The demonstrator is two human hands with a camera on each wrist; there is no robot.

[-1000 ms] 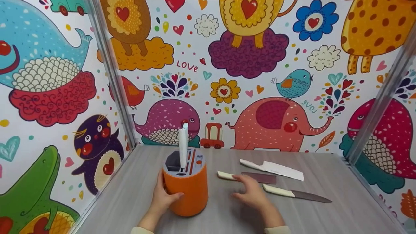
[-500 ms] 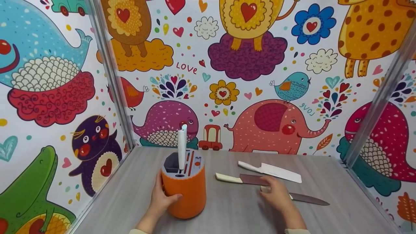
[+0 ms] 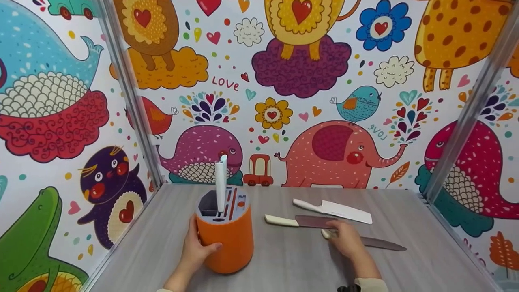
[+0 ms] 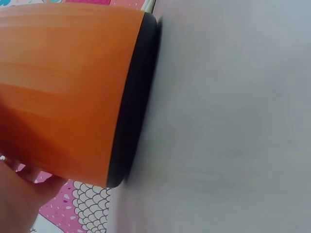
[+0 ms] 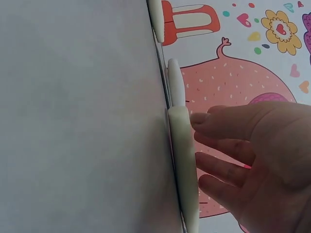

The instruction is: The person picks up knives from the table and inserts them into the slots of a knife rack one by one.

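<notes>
My left hand (image 3: 196, 247) holds the side of an orange knife block (image 3: 229, 243), with the thumb across its front. The block stands upright on the table, and a white handle (image 3: 220, 184) sticks up from its slotted top. My right hand (image 3: 349, 241) is over the cream handle (image 5: 183, 160) of a long pointed knife (image 3: 383, 243) lying flat. In the right wrist view its thumb and fingertips are right at the handle's upper side, not wrapped round it. Behind lies a broad dark-bladed knife (image 3: 312, 221), its blade partly overlapped by the right fingers.
A cleaver (image 3: 344, 211) with a white blade and handle lies farthest back on the grey table (image 3: 292, 263). Patterned panels (image 3: 324, 158) enclose the table at the back and sides, with metal posts (image 3: 134, 89) at the corners.
My right hand has moved right, from the broad knife's handle to the pointed knife's handle, and settled lower over it. My left hand has stayed on the knife block. The head view has shifted slightly.
</notes>
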